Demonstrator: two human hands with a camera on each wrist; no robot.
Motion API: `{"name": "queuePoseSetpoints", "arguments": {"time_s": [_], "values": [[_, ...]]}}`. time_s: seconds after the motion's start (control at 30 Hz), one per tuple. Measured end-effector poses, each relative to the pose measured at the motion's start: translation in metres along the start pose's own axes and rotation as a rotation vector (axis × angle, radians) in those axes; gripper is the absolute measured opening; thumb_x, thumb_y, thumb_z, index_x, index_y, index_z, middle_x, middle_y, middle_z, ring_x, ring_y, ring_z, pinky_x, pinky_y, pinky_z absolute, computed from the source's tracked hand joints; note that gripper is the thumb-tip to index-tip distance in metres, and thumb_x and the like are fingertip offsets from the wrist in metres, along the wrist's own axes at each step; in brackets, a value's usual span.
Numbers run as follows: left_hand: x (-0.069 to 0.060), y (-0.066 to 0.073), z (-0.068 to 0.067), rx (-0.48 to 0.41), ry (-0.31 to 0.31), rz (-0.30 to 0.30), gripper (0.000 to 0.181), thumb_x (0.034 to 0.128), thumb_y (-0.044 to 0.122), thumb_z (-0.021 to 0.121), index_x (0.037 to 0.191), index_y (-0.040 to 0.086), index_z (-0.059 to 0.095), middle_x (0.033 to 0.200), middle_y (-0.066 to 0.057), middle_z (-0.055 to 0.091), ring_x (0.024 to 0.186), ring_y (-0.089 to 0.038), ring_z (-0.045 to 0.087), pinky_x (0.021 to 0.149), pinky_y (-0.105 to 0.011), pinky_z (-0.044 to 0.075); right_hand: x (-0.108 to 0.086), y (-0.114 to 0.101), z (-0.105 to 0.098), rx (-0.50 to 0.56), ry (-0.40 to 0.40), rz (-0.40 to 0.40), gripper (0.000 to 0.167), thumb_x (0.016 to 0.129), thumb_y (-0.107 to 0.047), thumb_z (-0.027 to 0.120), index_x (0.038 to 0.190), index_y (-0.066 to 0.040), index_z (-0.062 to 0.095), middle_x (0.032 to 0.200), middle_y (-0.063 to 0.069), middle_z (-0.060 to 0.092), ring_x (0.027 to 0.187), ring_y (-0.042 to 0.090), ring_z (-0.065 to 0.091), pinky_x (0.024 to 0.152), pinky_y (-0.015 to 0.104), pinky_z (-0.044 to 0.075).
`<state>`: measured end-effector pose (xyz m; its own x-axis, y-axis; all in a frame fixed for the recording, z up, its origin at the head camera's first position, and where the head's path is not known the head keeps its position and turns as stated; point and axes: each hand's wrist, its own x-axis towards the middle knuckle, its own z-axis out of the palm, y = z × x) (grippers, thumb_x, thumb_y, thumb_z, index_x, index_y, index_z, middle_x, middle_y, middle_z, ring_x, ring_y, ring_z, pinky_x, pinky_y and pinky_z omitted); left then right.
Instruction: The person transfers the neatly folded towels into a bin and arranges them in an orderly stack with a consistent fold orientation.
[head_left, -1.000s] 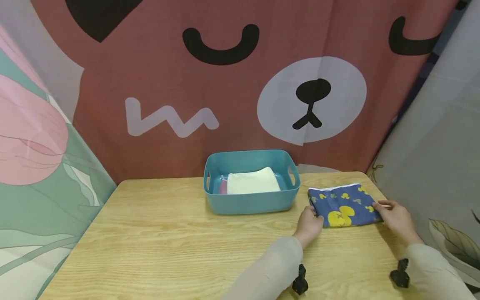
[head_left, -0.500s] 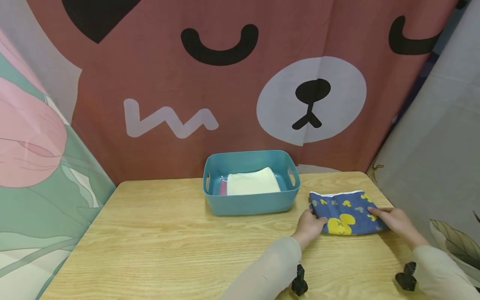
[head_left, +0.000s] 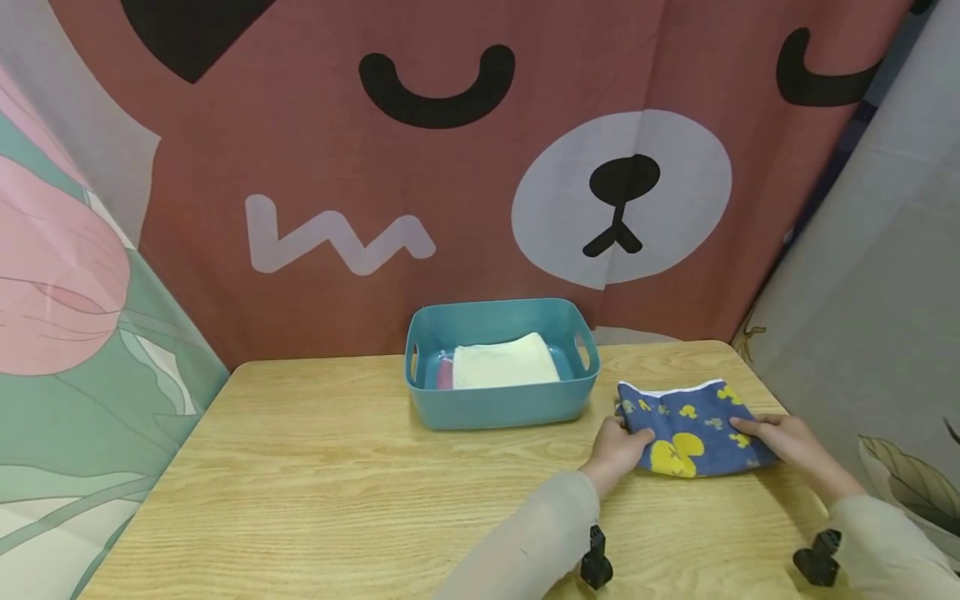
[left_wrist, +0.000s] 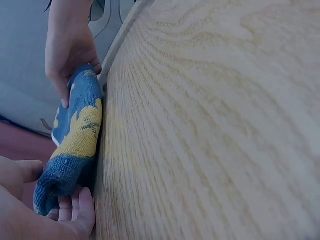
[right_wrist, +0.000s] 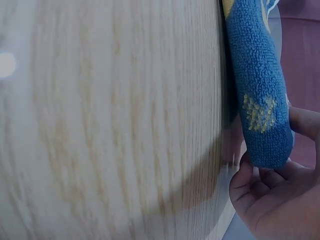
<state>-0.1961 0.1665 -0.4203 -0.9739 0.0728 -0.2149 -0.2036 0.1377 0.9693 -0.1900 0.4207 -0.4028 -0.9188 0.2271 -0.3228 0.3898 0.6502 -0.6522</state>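
Note:
A folded blue towel (head_left: 693,429) with yellow mouse-head prints and a white far edge lies at the table's right side in the head view. My left hand (head_left: 618,450) grips its left edge, thumb on top and fingers underneath. On the opposite side, my right hand (head_left: 787,442) pinches the right edge the same way. The left wrist view shows the towel (left_wrist: 77,135) as a thick folded roll between both hands. In the right wrist view, the towel's rounded end (right_wrist: 262,120) sits between thumb and curled fingers, its near fold slightly off the wood.
A teal basket (head_left: 502,408) with side handle holes stands at the table's back, left of the towel. Inside lie a folded cream cloth (head_left: 506,362) and something pink (head_left: 446,372). Printed curtains (head_left: 337,167) hang behind and at both sides of the wooden table (head_left: 337,483).
Both hands and the towel have come a little nearer to the person. My right hand has shifted its grip farther onto the towel's right side, and the towel's near edge now sags slightly.

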Motion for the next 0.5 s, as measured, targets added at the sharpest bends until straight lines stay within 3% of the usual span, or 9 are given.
{"name": "queuePoseSetpoints", "arguments": {"time_s": [0.27,0.5], "values": [[-0.001,0.0,-0.003,0.058,0.0,0.013,0.024,0.0893,0.011,0.072,0.105,0.0,0.058,0.091,-0.007,0.058,0.088,-0.023,0.06,0.083,-0.041,0.053,-0.005,-0.002,0.002,-0.003,0.051,-0.023,0.089,0.097,-0.053,0.05,0.136,0.024,0.033,0.137,0.046,0.03,0.124,0.057,0.036,0.103,0.062,0.033],[-0.003,-0.002,-0.006,0.066,0.006,0.059,0.018,0.0883,0.005,0.071,0.1,0.001,0.059,0.086,-0.004,0.057,0.081,-0.019,0.058,0.075,-0.036,0.053,-0.012,-0.001,0.003,0.035,0.1,-0.048,0.081,0.099,-0.05,0.049,0.136,0.022,0.037,0.135,0.045,0.034,0.121,0.055,0.039,0.1,0.062,0.035]]}}
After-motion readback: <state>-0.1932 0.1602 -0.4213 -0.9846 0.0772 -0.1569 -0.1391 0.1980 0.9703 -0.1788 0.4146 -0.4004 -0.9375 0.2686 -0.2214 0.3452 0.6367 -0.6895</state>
